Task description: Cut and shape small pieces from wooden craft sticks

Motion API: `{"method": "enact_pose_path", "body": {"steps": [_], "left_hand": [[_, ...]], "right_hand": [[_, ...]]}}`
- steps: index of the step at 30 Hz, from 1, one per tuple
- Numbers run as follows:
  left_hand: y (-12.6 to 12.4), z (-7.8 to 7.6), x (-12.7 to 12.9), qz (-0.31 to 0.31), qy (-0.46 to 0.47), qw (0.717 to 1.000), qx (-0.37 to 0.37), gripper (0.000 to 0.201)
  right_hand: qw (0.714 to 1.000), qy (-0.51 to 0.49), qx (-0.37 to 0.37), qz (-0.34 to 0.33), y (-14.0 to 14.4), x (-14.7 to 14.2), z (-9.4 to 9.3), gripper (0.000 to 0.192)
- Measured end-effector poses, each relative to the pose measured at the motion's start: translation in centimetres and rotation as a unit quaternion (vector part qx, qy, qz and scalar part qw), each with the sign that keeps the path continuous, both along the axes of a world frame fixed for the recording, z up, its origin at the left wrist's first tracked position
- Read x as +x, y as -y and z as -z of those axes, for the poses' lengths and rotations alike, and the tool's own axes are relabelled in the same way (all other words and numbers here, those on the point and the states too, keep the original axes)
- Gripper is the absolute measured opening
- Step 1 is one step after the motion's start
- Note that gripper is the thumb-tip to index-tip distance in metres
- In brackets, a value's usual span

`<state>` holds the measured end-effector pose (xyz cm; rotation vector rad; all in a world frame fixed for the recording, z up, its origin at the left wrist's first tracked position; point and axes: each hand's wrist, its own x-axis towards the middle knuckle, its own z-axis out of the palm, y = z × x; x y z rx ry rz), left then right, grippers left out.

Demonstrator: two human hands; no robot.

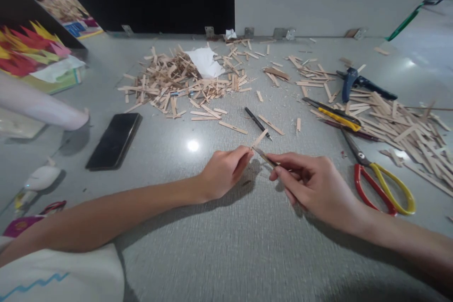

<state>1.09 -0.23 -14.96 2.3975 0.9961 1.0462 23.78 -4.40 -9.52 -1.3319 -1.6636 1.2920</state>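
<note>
My left hand (226, 170) pinches a thin flat wooden stick (261, 138), whose free end slants up to the right. In my right hand (307, 179) is a slim craft knife (264, 155), its blade meeting the stick beside my left fingertips. Whether the blade has entered the wood is too small to tell. Just beyond both hands lies a black pen (257, 121), with loose wooden sticks (232, 127) around it. Red-and-yellow-handled scissors (361, 156) rest to the right of my right hand.
A heap of wooden strips (166, 85) with crumpled white paper (205, 61) lies behind. More strips (406, 122), a yellow-black cutter (336, 115) and a blue glue gun (350, 84) are at right. On the left are a black phone (115, 141) and another person's arm (42, 101).
</note>
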Motion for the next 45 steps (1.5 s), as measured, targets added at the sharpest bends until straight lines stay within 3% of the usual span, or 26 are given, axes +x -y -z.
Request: {"method": "enact_pose_path", "body": {"steps": [4, 7, 13, 21, 23, 27, 29, 31, 34, 37, 45], "left_hand": [[0.3, 0.4, -0.2, -0.003, -0.052, 0.994, 0.095, 0.041], [0.4, 0.7, -0.2, -0.007, -0.076, 0.99, 0.122, 0.044], [0.4, 0.9, -0.2, -0.003, -0.082, 0.99, 0.117, 0.046], [0.4, 0.6, -0.2, 0.002, -0.084, 0.993, 0.086, 0.045], [0.5, 0.5, -0.2, 0.003, -0.086, 0.993, 0.076, 0.045], [0.5, 0.3, -0.3, -0.003, -0.087, 0.995, 0.056, 0.047], [0.5, 0.3, -0.3, -0.006, -0.088, 0.995, 0.049, 0.048], [0.5, 0.3, -0.3, -0.008, -0.091, 0.995, 0.033, 0.048], [0.5, 0.4, -0.3, -0.002, -0.093, 0.996, 0.003, 0.047], [0.5, 0.6, -0.4, 0.007, -0.081, 0.997, -0.009, 0.048], [0.3, -0.1, -0.1, -0.013, -0.055, 0.991, -0.124, 0.045]], "right_hand": [[0.996, -0.023, -0.088, 0.014, 0.5, -0.3, -0.6, 0.037], [0.996, -0.013, -0.088, 0.012, 1.0, -0.4, -0.5, 0.036], [0.995, 0.075, 0.059, 0.001, 1.4, -0.8, 0.3, 0.033], [0.959, 0.142, 0.246, -0.003, 1.5, -1.0, 2.1, 0.035], [0.967, 0.128, 0.219, -0.006, 1.2, -1.1, 2.1, 0.034], [0.996, 0.055, 0.064, -0.014, 0.7, -1.1, 1.6, 0.034], [1.0, 0.02, -0.007, -0.008, 0.6, -1.0, 1.3, 0.036], [0.999, 0.014, -0.031, -0.007, 0.7, -0.8, 1.2, 0.038], [0.994, 0.071, 0.077, -0.016, 0.8, -0.7, 1.5, 0.033], [0.971, 0.122, 0.206, -0.017, 1.0, -0.9, 2.0, 0.031], [0.952, 0.152, 0.267, -0.003, 0.6, -0.9, 3.2, 0.031]]}}
